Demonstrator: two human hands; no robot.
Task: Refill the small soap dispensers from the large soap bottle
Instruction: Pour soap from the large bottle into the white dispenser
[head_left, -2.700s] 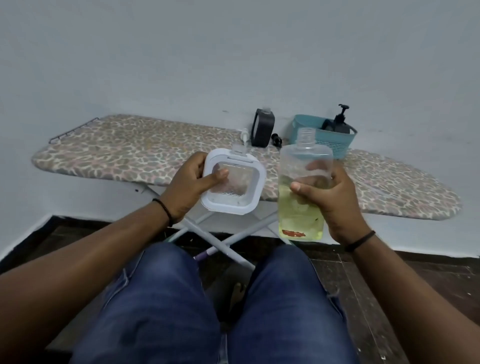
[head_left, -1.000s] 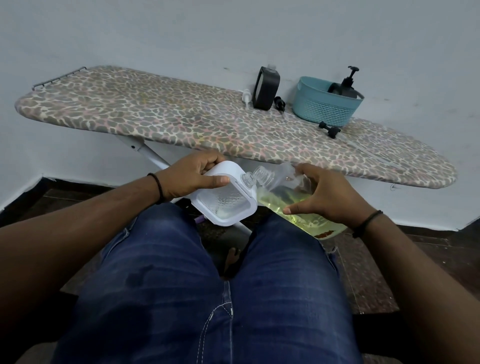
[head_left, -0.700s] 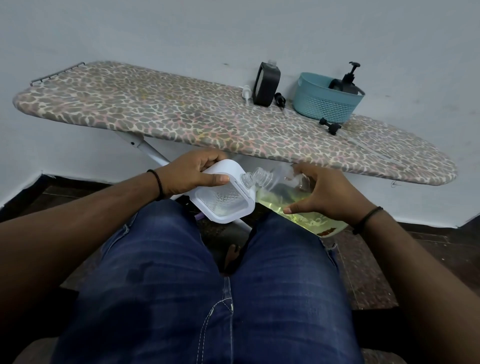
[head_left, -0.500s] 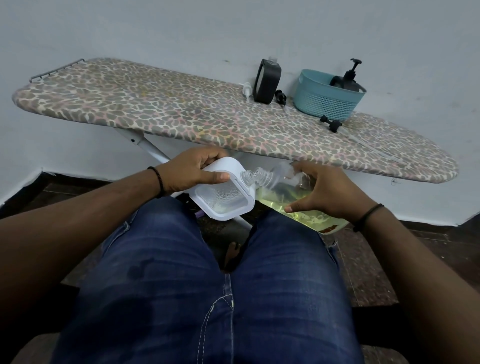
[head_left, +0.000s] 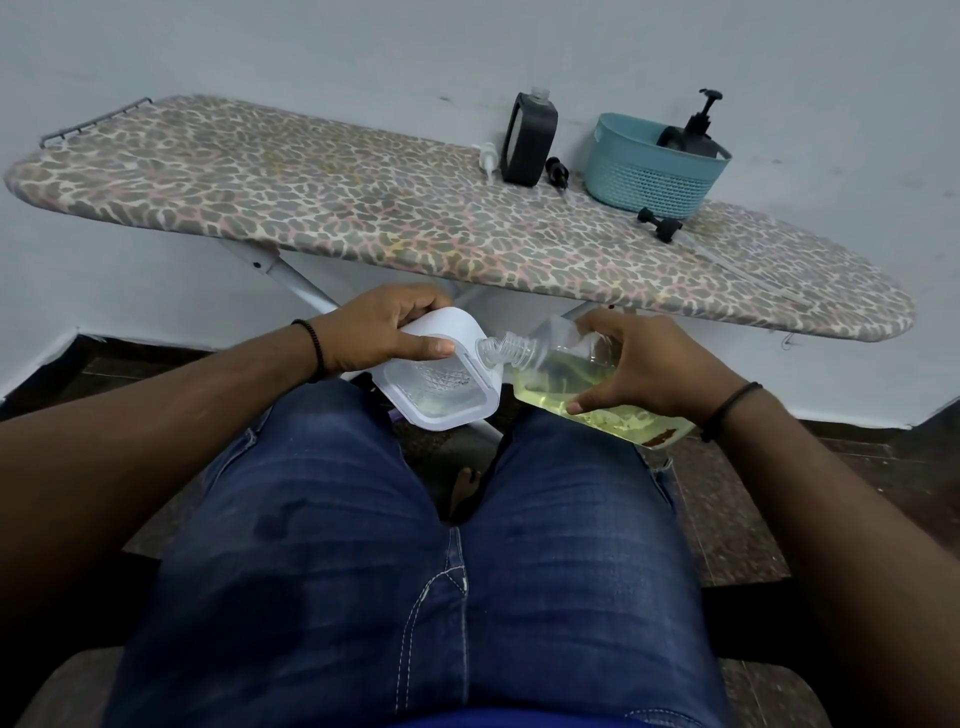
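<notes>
Your left hand (head_left: 384, 332) grips the white dispenser (head_left: 439, 374), fingers curled over its far edge and thumb pressed along its clear front window. You hold it above your lap, tilted, with its short clear neck pointing right. Your right hand (head_left: 644, 369) is wrapped around the big clear bottle (head_left: 571, 382), fingers over the top and thumb underneath. The bottle lies nearly on its side, its threaded open mouth touching the dispenser's neck. Yellow-green soap pools along the lower side of the bottle; whether any is running through the mouth cannot be told.

Beyond your knees stands the ironing board (head_left: 363, 208) with its spotted cover, against the wall. At its far right part a black dispenser (head_left: 530, 140) stands upright with no pump on it. Just left of it lies a white pump (head_left: 488, 161), and just right of it a black pump (head_left: 558, 171). Further right sits a teal basket (head_left: 649, 179) holding a black pump bottle (head_left: 693, 135). Another black pump (head_left: 660, 226) lies on the board just in front of the basket.
</notes>
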